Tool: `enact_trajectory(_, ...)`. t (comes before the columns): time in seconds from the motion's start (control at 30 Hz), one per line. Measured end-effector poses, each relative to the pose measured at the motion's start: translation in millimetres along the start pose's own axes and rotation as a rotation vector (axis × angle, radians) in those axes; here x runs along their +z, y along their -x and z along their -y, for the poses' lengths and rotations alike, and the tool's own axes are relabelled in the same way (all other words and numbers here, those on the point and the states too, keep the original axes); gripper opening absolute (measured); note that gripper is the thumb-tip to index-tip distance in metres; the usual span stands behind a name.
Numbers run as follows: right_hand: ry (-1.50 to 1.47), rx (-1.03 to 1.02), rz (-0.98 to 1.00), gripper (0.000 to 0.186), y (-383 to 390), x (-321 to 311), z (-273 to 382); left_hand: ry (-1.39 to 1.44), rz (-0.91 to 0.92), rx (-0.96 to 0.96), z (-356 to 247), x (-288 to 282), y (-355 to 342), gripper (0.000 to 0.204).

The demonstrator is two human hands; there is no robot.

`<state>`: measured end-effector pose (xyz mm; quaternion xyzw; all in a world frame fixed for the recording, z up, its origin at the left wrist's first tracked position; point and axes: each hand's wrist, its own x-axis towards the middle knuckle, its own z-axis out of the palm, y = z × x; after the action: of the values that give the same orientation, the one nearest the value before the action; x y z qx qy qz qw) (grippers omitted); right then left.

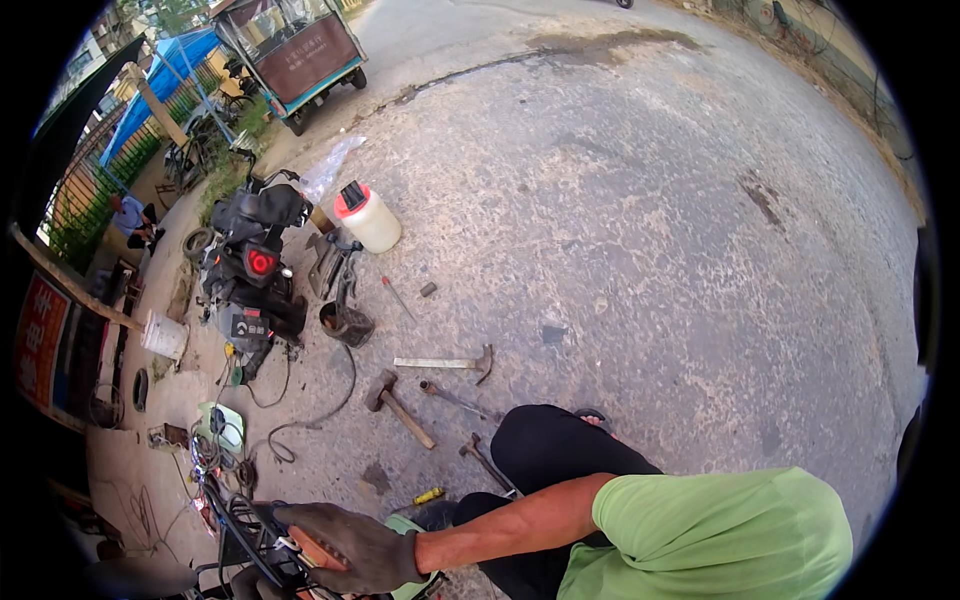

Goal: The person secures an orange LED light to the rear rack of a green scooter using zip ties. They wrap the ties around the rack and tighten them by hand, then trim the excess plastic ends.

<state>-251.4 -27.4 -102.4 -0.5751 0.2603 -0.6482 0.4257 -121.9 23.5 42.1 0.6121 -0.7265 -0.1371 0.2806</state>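
- While the gloved right hand [362, 552] bends over an orange-brown piece [318, 549], I cannot tell whether its fingers clamp it; the left hand [252, 582], at eight o'clock, is too hidden to judge;
- black frame [244, 544], toward nine;
- sledgehammer [405, 412], one o'clock;
- white jug [372, 222], twelve; scooter [262, 225], eleven

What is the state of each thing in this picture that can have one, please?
Right hand: gloved, on an orange part; grip unclear.
Scooter: standing; tail light looks lit.
White container: upright, red lid on.
Claw hammer: lying on the ground.
Sledgehammer: lying on the ground.
Screwdriver: lying on the ground.
Dark cable: lying in loose curves.
Three-wheeled vehicle: standing at the roadside.
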Motion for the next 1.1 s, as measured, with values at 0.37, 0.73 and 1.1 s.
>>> enact_trajectory(0.37,0.191,-0.087,0.012,0.079,-3.1,2.3,-18.2,0.106,-0.066,0.132,38.8,16.3,7.8,0.06)
enact_trajectory(0.73,0.121,0.091,0.187,0.094,3.1,-8.2,-5.6,0.14,-0.089,0.087,46.9,14.7,29.3,0.072)
enact_trajectory(1.1,0.304,0.033,0.183,0.045,-25.8,-97.4,-32.5,0.305,-0.169,0.111,67.7,26.8,30.1,0.026)
